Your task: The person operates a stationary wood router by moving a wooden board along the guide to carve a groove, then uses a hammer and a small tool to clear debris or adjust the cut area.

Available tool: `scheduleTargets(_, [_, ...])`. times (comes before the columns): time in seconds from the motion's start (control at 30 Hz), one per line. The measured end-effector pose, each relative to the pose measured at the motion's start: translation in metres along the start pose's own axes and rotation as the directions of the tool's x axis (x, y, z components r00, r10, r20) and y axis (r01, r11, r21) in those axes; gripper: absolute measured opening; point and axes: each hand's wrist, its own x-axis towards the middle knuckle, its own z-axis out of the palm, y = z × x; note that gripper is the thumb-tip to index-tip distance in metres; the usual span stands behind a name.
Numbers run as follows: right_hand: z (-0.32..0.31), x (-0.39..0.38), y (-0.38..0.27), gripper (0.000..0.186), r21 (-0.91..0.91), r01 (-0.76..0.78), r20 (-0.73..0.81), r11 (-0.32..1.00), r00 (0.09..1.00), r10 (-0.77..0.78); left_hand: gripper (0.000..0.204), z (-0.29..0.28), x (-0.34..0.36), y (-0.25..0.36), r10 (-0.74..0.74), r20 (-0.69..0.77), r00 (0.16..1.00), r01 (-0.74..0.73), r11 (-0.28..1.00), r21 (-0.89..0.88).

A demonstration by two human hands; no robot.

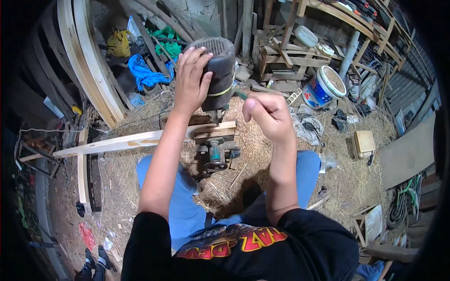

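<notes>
A mortising machine with a dark, round motor (220, 65) stands upright in front of me. My left hand (191, 77) lies on the motor's top and side, fingers spread. My right hand (271, 114) is closed in a fist at the end of a green lever (240, 94) on the machine's right side; the fingers largely hide the grip. Below the motor, the metal bit (216, 118) meets or hovers just over a long pale wooden beam (140, 140); contact is unclear. The beam rests in the machine's vise, above a green-and-black handwheel (215, 166).
Wood chips (253, 140) cover the ground around the machine. The beam's left end lies on a wooden support (83, 173). Tall planks (89, 65) lean at far left. A white bucket (324, 88) and a wooden rack (295, 61) stand at far right.
</notes>
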Motion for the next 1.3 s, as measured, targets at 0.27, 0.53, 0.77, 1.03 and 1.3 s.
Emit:
scheduleTargets(0.27, [-0.004,0.005,0.002,0.029,-0.071,0.08,-0.002,0.994,0.997,-0.081,0.046,0.013,-0.003,-0.006,-0.018,-0.072,0.997,0.021,0.999,0.033])
scheduleTargets(0.53, [-0.001,0.003,0.009,0.031,-0.031,0.189,-0.051,0.982,0.98,-0.19,0.065,0.027,-0.002,0.003,-0.119,-0.142,0.983,0.114,0.992,-0.044])
scheduleTargets(0.77, [0.013,-0.008,0.015,0.047,-0.039,0.3,-0.206,0.953,0.931,-0.301,0.066,0.021,-0.001,0.005,-0.115,-0.112,0.987,0.116,0.993,0.008])
scheduleTargets(1.03, [0.01,0.0,0.007,0.042,0.032,0.154,-0.189,0.988,0.971,-0.145,0.061,0.002,0.001,0.006,-0.174,0.031,0.984,0.175,0.984,-0.03])
scheduleTargets(1.3, [-0.019,0.045,-0.023,0.102,0.094,-0.652,0.31,0.752,0.737,0.6,0.063,-0.037,-0.074,0.036,-0.47,0.26,0.843,0.516,0.844,-0.147])
